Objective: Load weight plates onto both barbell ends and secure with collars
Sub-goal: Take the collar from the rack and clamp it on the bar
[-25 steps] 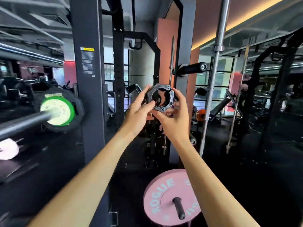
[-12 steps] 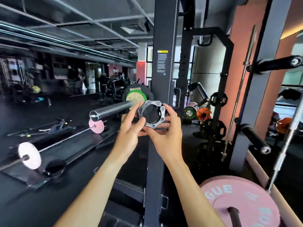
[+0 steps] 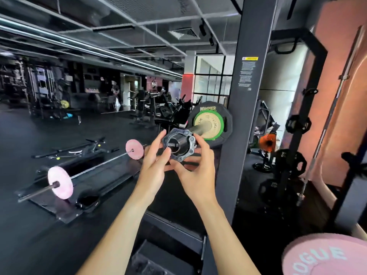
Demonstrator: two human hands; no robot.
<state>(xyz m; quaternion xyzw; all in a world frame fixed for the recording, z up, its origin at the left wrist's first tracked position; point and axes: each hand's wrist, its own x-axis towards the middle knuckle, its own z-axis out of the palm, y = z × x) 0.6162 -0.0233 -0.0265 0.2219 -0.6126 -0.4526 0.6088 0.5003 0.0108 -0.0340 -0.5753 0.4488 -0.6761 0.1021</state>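
A black hexagonal clamp collar (image 3: 188,138) sits over the tip of the racked barbell sleeve (image 3: 200,129). My left hand (image 3: 155,165) grips its left rim and my right hand (image 3: 196,171) grips its right and lower rim. Further along the sleeve sit a small green-rimmed plate (image 3: 217,133) and behind it a larger black plate (image 3: 226,124), both against the dark rack upright (image 3: 244,116). A stretch of bare sleeve shows between the collar and the green plate.
A pink bumper plate (image 3: 321,257) hangs on a peg at the lower right. On the floor to the left lies a second barbell with pink plates (image 3: 59,183). Black plates (image 3: 292,161) and an orange one (image 3: 267,142) hang on storage pegs right of the upright.
My view has swung left toward the barbell end. Both hands carried the collar from in front of the upright to the sleeve tip, and it now sits over the tip.
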